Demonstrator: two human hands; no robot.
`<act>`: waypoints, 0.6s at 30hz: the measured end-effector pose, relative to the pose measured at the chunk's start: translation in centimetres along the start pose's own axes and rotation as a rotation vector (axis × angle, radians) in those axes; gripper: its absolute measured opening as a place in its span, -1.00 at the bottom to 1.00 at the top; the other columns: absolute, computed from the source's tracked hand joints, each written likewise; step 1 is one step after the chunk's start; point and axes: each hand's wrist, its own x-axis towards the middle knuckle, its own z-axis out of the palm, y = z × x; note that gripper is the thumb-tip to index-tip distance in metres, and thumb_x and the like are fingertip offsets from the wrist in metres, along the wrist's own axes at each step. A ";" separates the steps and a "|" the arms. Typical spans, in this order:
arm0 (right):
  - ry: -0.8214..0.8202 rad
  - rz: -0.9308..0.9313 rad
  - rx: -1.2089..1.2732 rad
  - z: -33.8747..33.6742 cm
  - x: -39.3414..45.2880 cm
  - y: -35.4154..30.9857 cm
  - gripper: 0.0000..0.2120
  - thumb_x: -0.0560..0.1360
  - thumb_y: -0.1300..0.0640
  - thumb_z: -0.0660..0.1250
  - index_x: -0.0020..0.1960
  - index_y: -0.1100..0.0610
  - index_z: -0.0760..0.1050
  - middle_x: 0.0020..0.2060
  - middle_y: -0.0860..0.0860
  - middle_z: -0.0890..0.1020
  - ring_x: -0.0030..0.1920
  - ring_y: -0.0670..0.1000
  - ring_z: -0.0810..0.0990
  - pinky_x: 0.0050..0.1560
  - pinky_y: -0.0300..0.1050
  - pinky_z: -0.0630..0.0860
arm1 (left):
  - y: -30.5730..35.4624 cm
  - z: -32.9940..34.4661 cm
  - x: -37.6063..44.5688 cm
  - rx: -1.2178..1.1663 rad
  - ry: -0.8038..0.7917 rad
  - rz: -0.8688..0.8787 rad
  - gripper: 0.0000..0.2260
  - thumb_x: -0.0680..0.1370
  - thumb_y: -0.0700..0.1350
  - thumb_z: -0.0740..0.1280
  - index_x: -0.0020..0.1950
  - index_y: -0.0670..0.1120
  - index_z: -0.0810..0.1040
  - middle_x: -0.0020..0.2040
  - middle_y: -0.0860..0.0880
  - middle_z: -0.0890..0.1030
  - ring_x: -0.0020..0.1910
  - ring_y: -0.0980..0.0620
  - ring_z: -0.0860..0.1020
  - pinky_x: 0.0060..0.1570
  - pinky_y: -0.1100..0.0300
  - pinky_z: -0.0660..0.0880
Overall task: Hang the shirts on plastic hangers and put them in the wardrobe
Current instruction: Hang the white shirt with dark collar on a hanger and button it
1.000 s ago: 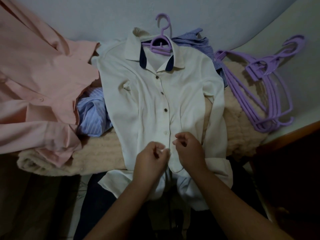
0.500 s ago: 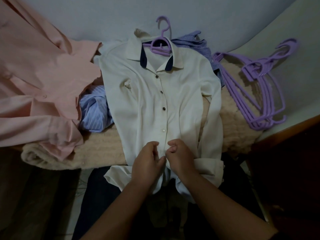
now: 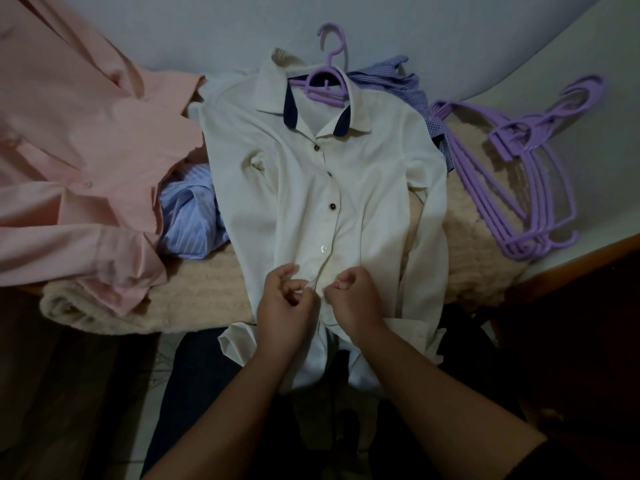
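Head view looks down on a bed [image 3: 568,57] where a white shirt [image 3: 311,188] lies face up on a purple hanger [image 3: 327,83], its hook pointing toward the far edge and its hem hanging over the near edge. The left hand [image 3: 285,306] and right hand [image 3: 353,299] sit side by side low on the placket, fingers curled and pinching the fabric edges just below the lowest fastened button. A pink shirt [image 3: 79,150] covers the left end, a blue striped shirt [image 3: 192,216] lies bunched between it and the white one, and a stack of purple hangers [image 3: 526,174] rests near the right edge. Compared with half a second ago, both hands remain at the same spot, knuckles now slightly apart.
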 end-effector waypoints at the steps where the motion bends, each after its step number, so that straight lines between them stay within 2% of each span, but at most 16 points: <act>1: 0.006 0.004 0.017 0.0 -0.1 -0.1 -0.72 0.38 0.34 0.35 -0.23 0.05 0.30 -0.28 0.01 0.46 -0.23 0.01 0.46 -0.25 -0.23 0.39 | 0.3 -0.1 0.0 -0.056 0.002 -0.020 -0.67 0.50 -0.20 0.36 0.22 0.06 0.43 -0.13 0.06 0.65 -0.19 0.28 0.59 -0.19 0.53 0.41; 5: 0.079 -0.031 0.057 -0.3 -0.6 -1.0 -0.74 0.39 0.31 0.35 -0.26 0.06 0.29 -0.33 -0.01 0.43 -0.28 0.01 0.43 -0.29 -0.26 0.36 | 1.5 -0.3 0.0 -0.179 -0.016 -0.043 -0.66 0.51 -0.21 0.39 0.21 0.06 0.41 -0.16 0.09 0.68 -0.14 0.31 0.60 -0.11 0.54 0.40; 8: 0.111 -0.043 0.082 -0.6 -0.4 -2.1 -0.78 0.40 0.27 0.34 -0.24 0.07 0.31 -0.33 -0.01 0.44 -0.33 -0.03 0.40 -0.38 -0.36 0.33 | 2.4 -0.4 0.5 -0.231 -0.032 -0.050 -0.67 0.51 -0.19 0.41 0.21 0.04 0.42 -0.18 0.11 0.69 -0.16 0.33 0.61 -0.13 0.52 0.43; 10: 0.096 -0.039 0.107 -0.9 0.0 -2.7 -0.78 0.40 0.26 0.36 -0.24 0.08 0.31 -0.31 0.00 0.45 -0.33 -0.04 0.39 -0.34 -0.28 0.35 | 2.8 -0.5 0.8 -0.226 -0.047 -0.046 -0.68 0.51 -0.17 0.41 0.21 0.04 0.43 -0.19 0.13 0.69 -0.15 0.32 0.61 -0.12 0.49 0.46; 12: 0.084 -0.041 0.099 -1.1 0.3 -3.0 -0.76 0.40 0.26 0.37 -0.24 0.07 0.30 -0.32 -0.02 0.43 -0.35 -0.07 0.38 -0.33 -0.26 0.34 | 2.8 -0.4 1.0 -0.188 -0.066 -0.043 -0.69 0.51 -0.14 0.41 0.20 0.07 0.43 -0.19 0.13 0.70 -0.14 0.30 0.62 -0.06 0.43 0.49; 15: 0.086 -0.064 0.036 -1.1 0.8 -3.2 -0.72 0.40 0.27 0.36 -0.27 0.06 0.26 -0.36 -0.06 0.39 -0.38 -0.11 0.35 -0.40 -0.36 0.29 | 2.5 -0.1 1.1 -0.147 -0.092 -0.045 -0.71 0.51 -0.11 0.41 0.16 0.13 0.43 -0.16 0.12 0.70 -0.10 0.25 0.63 0.04 0.28 0.50; 18: 0.079 -0.079 0.009 -1.2 1.3 -3.4 -0.71 0.41 0.28 0.35 -0.28 0.07 0.25 -0.37 -0.06 0.37 -0.40 -0.11 0.33 -0.46 -0.43 0.32 | 2.3 0.1 1.4 -0.137 -0.105 -0.047 -0.70 0.52 -0.12 0.40 0.20 0.09 0.45 -0.16 0.13 0.70 -0.12 0.31 0.62 -0.04 0.44 0.48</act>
